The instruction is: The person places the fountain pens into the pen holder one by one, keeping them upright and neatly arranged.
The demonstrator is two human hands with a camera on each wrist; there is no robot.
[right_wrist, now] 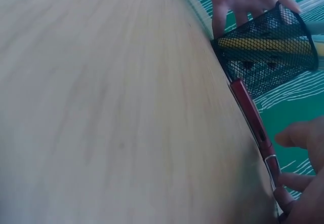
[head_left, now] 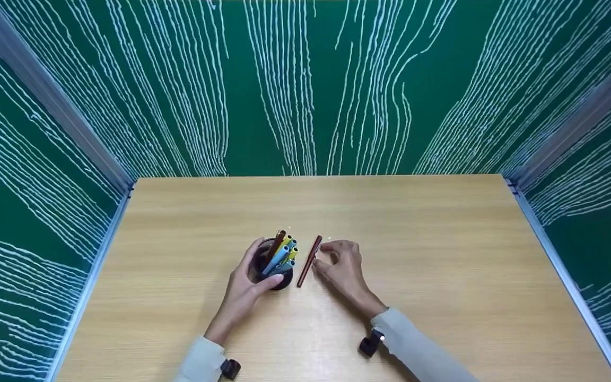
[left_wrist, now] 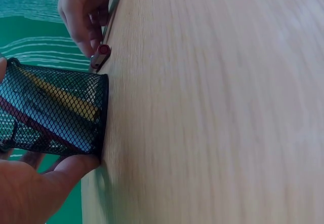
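My left hand (head_left: 245,286) grips a black mesh pen cup (left_wrist: 66,110), its thumb and fingers wrapped round the wall. Inside the cup stand several pens: light blue ones (head_left: 276,260), yellow ones (left_wrist: 66,96) and a dark red one (head_left: 277,245). A dark red pen (head_left: 310,261) with a metal clip lies on the table just right of the cup. At that pen's right side is my right hand (head_left: 347,270), thumb and forefinger bent and spread apart. In the right wrist view its fingertips are by the clip end of the pen (right_wrist: 249,107); the thumb looks apart from it.
The wooden table (head_left: 417,228) extends around both hands. Green panels (head_left: 326,85) with white wavy lines stand behind it and on both sides, with metal frame edges (head_left: 565,276) at left and right. Dark wrist cameras (head_left: 371,343) sit at both sleeves.
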